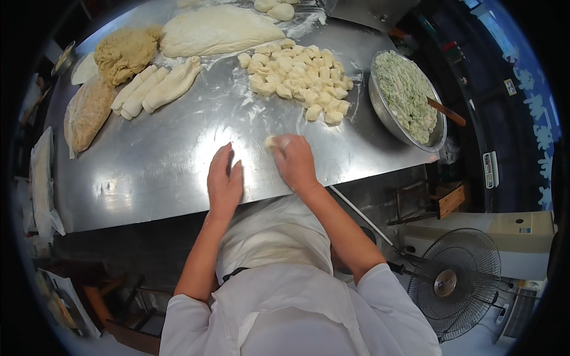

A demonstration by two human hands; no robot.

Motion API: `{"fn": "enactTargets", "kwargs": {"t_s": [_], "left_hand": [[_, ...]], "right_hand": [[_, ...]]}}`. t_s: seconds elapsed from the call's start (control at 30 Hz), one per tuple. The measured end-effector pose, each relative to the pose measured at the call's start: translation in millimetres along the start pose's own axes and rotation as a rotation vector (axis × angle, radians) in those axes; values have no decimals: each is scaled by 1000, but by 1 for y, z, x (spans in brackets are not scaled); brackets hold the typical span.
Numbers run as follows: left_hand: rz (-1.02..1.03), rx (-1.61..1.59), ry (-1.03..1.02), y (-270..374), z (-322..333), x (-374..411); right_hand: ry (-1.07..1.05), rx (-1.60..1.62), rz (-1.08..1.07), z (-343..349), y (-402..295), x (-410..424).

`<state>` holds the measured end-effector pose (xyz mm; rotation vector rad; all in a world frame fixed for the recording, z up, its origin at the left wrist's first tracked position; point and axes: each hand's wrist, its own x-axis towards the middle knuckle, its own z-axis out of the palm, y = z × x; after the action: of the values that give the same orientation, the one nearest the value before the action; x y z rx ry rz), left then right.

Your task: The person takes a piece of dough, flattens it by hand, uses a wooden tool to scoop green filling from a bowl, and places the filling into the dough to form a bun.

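Note:
My right hand (pixel 295 161) is curled at the near part of the steel table (pixel 169 151), with a small dough piece (pixel 269 142) at its fingertips. Part of that piece is hidden by the fingers. To its left, my left hand (pixel 225 178) is held over the table's front edge, thumb apart from the fingers and nothing between them. Beyond my right hand lies a heap of cut dough pieces (pixel 296 71). A large metal bowl (pixel 375 95) at the right holds a pale green, chopped filling (pixel 405 93) with a wooden-looking handle (pixel 446 111) sticking out.
Toward the back lie a big floured dough slab (pixel 218 31), a tan dough mass (pixel 127 53) and dough rolls (pixel 156 89). A filled plastic bag (pixel 88 113) rests at the left. Below the table's right side stands a fan (pixel 454 280); a wooden chair (pixel 133 329) is lower left.

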<state>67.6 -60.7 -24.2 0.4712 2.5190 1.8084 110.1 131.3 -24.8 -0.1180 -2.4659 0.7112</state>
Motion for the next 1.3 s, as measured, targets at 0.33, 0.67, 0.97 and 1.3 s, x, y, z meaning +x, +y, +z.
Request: {"fn": "enactTargets", "kwargs": {"t_s": [0.33, 0.67, 0.97, 1.3], "left_hand": [[293, 432, 85, -26, -22, -8], [322, 490, 79, -18, -23, -6], [152, 174, 123, -33, -16, -10], [-790, -974, -658, 23, 12, 7]], "right_hand": [[-62, 91, 140, 10, 7, 58], [-374, -273, 26, 61, 4, 53], [-163, 157, 121, 14, 8, 12], [-514, 599, 359, -36, -38, -13]]}}
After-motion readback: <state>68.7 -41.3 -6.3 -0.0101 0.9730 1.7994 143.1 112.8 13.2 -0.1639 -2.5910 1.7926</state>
